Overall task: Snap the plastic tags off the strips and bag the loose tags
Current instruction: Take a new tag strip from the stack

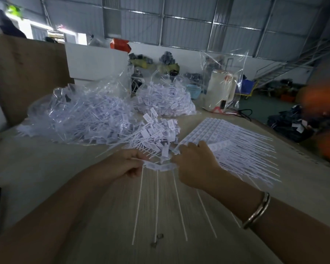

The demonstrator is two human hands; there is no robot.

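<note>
Both hands meet over the near middle of the table (46, 178), sharing one short strip (159, 166) of joined tags. Left hand (122, 164) pinches the strip's left end between thumb and curled fingers; right hand (196, 164) grips the right end, fingers folded round it. The strip's long axis runs left to right, straight across between the two hands, while the thin tails (177, 204) of its tags hang down and fan toward the person — roughly square to that axis. That is the relation the next move turns on: the joints between tags lie along the line from hand to hand, so a bend or twist by one hand against the other would, I judge, crack a tag free at a joint. Neither hand is clearly nearer; each has an end.

Just beyond the hands lies a loose heap of single tags (156, 134). Farther back sit two clear bags, one on the left (74, 115) and one behind the heap (166, 100) — both full of tags. To the right of the right hand, whole sheets of unbroken strips (232, 138) lie flat with tails pointing right
</note>
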